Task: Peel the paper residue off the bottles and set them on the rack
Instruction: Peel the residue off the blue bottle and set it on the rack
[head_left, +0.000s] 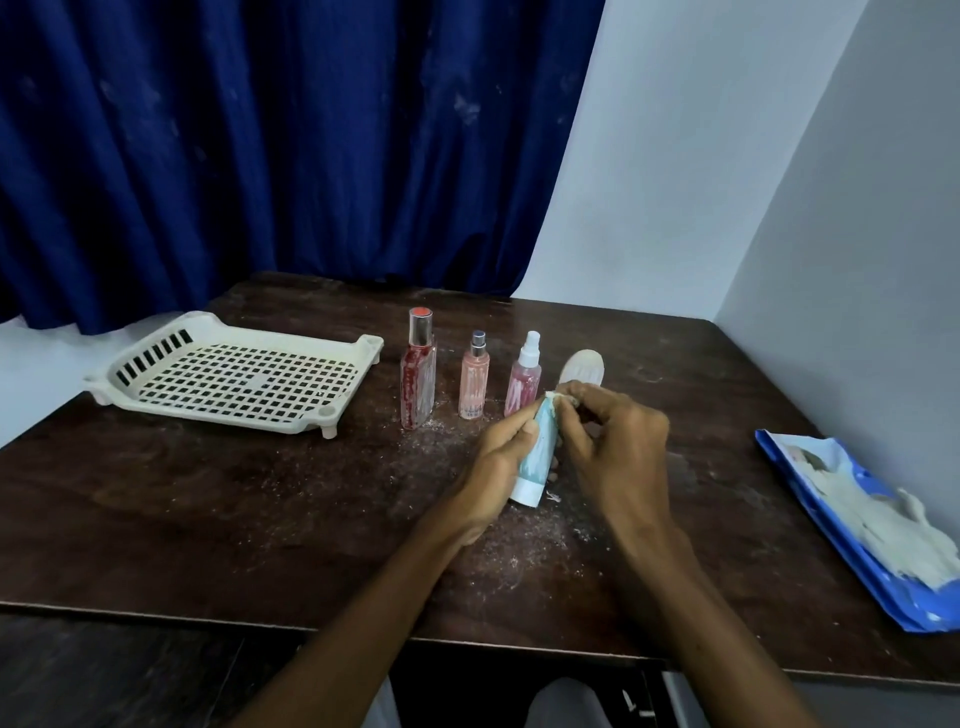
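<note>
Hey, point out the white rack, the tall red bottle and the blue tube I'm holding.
white rack (244, 376), head view, middle of its bare grid floor.
tall red bottle (417, 384), head view, middle of its body.
blue tube (537, 457), head view, its body just above the white cap.

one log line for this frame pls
step: peeling | left hand: grips blue bottle | right hand: pinches paper residue at its far end | three bottles: upright on table, right of rack
</note>
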